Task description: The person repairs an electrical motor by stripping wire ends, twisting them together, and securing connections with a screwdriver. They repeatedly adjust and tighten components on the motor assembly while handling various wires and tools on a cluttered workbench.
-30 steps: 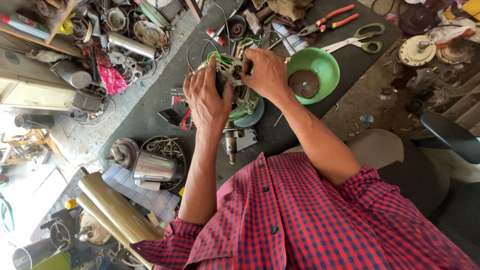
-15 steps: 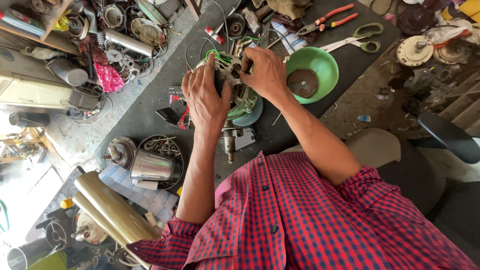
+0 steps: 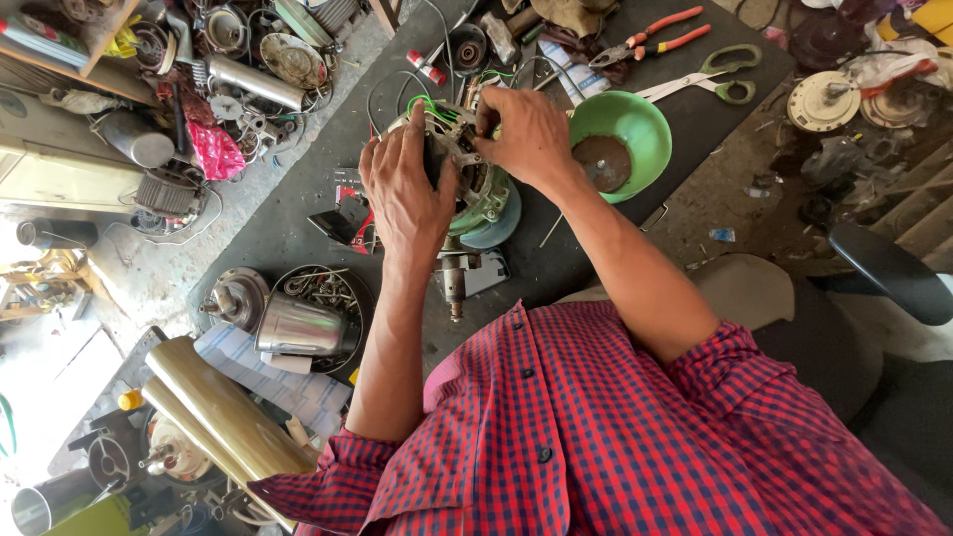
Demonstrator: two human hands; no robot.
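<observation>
A small electric motor (image 3: pixel 476 189) with a metal housing and green and red wires (image 3: pixel 429 105) stands on the dark bench (image 3: pixel 298 199). My left hand (image 3: pixel 405 189) is wrapped around its left side. My right hand (image 3: pixel 526 134) pinches something at the motor's top, where the wires come out. What the fingertips hold is hidden. A motor shaft part (image 3: pixel 455 283) lies just below the motor.
A green bowl (image 3: pixel 625 139) with a brown disc sits to the right, with scissors (image 3: pixel 710 84) and orange pliers (image 3: pixel 655 40) beyond it. A shiny metal cup (image 3: pixel 298 328) in a tray of screws lies lower left. Metal parts pile at the top left.
Both hands stay on the motor. The view has shifted slightly; the right fingers have moved a little at the wires on top.
</observation>
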